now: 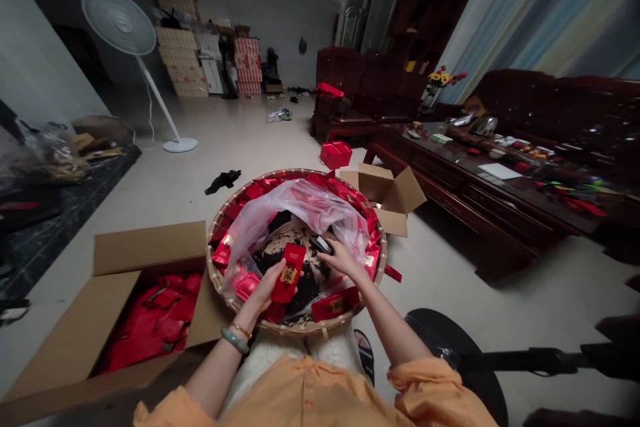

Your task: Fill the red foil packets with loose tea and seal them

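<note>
Left grip (263, 288), right grip (343, 259), both closed

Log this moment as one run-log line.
left hand: holds red packet | right hand: holds small dark object | below: woven bamboo tray

No writing here can be read with certainty. The red packet (289, 273) in the left hand (261, 288) carries a gold label (289, 273) with dark characters, they seem Chinese, but they are too blurred for me to read. Another red packet (335, 304), at the lower edge of the woven basket (295, 172), has small gold marks, also unreadable. The stacked cartons (249, 65) by the far wall show red printing, too small to tell.
</note>
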Motion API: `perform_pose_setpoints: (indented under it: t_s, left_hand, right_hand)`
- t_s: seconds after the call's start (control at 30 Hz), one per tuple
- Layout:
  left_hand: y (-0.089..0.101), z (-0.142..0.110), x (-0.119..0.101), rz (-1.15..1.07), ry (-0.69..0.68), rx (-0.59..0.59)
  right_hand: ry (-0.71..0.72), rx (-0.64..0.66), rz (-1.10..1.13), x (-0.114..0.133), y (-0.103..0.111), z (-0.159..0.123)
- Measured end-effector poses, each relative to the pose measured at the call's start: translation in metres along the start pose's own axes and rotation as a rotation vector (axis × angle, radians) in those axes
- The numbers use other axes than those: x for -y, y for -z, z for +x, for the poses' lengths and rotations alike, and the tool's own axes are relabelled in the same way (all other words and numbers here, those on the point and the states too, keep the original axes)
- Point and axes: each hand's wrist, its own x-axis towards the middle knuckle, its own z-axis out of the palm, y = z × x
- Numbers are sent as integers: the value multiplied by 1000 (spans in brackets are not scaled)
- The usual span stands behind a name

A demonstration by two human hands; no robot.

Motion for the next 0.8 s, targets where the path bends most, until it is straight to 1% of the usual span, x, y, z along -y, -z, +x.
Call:
perform_pose_setpoints:
  t_s: [0.07, 0.1, 0.13, 0.17, 0.23, 0.37, 0.5, 0.57, 0.67, 0.8]
  left_hand:
    - [1, 1, 1, 8, 3, -10]
    - [1, 1, 1, 14, 6, -14]
    - [1, 2, 2, 22, 8, -18]
    - [1, 3, 3, 32, 11, -21]
    - [0, 4, 4, 50, 19, -14]
    - [-1, 3, 5, 74, 65, 17]
    - [-1, 1, 4, 74, 88, 40]
    - [-1, 0, 4, 54, 95, 51]
    - [-1, 1, 5, 20, 119, 57]
    - [-3, 1, 8, 22, 134, 5]
  right_hand:
    - [46, 103, 247, 14, 19, -4]
    - [41, 163, 318, 22, 28, -5]
    - [39, 205, 349, 30, 35, -7]
    - [66, 242, 354, 37, 41, -8]
    - [122, 276, 320, 51, 47, -8]
    - [166, 322, 265, 68, 45, -3]
    - [142, 353, 275, 74, 40, -1]
    - [132, 342, 285, 74, 39, -1]
    - [156, 294, 278, 71, 36, -2]
    - [190, 243, 253, 66, 32, 0]
